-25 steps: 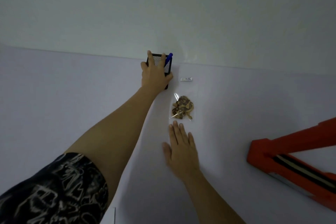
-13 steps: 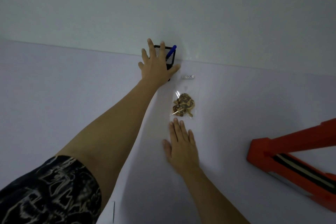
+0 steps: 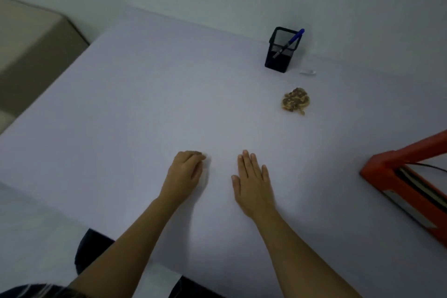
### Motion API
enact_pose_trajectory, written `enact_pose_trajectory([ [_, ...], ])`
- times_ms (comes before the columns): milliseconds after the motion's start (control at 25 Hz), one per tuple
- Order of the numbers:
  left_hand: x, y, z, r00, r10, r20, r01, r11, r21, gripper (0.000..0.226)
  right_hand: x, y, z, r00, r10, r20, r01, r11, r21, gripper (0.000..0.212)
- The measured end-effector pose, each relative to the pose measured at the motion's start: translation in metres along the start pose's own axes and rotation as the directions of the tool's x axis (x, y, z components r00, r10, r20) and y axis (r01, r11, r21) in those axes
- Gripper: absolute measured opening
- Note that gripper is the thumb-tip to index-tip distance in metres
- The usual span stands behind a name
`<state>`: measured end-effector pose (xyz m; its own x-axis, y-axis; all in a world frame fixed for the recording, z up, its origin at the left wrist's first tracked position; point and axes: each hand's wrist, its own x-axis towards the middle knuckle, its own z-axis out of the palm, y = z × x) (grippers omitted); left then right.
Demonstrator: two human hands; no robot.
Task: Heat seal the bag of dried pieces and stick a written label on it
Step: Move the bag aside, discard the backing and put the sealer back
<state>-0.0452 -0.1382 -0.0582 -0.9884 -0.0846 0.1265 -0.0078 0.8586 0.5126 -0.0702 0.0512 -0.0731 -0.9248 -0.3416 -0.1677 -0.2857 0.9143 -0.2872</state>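
A small clear bag of brown dried pieces lies on the pale table, right of centre. Behind it stands a black mesh pen holder with a blue pen leaning in it. A small white label lies to the holder's right. The red heat sealer sits at the right edge, partly cut off. My left hand rests on the table with fingers curled under, holding nothing. My right hand lies flat, fingers together, well short of the bag.
A beige cushioned seat stands off the table's left side. The wall runs along the table's far edge right behind the pen holder. The table's near edge is at the bottom left, with my dark clothing below it.
My left hand has let go of the pen holder and come back to the table near me. My right hand has also drawn back from the bag. The view has swung left.
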Motion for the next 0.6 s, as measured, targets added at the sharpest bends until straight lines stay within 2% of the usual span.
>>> enact_pose_trajectory([
  [120, -0.048, -0.009, -0.004, 0.983, -0.176, 0.045, 0.176, 0.984, 0.002, 0.034, -0.026, -0.024, 0.014, 0.998, -0.055, 0.012, 0.056, 0.998, -0.012, 0.062],
  [200, -0.061, -0.008, 0.0, 0.965, -0.25, 0.084, 0.252, 0.968, -0.012, 0.045, -0.038, -0.039, 0.02, 0.999, -0.049, 0.021, 0.049, 0.999, -0.015, 0.062],
  [320, -0.055, -0.006, -0.001, 0.979, -0.178, 0.098, 0.175, 0.984, 0.042, 0.055, -0.045, -0.049, 0.025, 0.999, -0.007, 0.034, 0.007, 1.0, -0.012, 0.069],
  [480, -0.044, -0.008, -0.008, 0.963, -0.212, 0.169, 0.203, 0.977, 0.066, 0.038, -0.043, -0.049, 0.031, 1.0, -0.022, -0.004, 0.022, 1.0, -0.019, 0.06],
  [600, -0.05, -0.008, -0.006, 0.987, -0.11, 0.113, 0.112, 0.994, -0.015, 0.028, -0.044, -0.048, 0.036, 0.999, -0.033, -0.032, 0.032, 0.999, -0.035, 0.06],
])
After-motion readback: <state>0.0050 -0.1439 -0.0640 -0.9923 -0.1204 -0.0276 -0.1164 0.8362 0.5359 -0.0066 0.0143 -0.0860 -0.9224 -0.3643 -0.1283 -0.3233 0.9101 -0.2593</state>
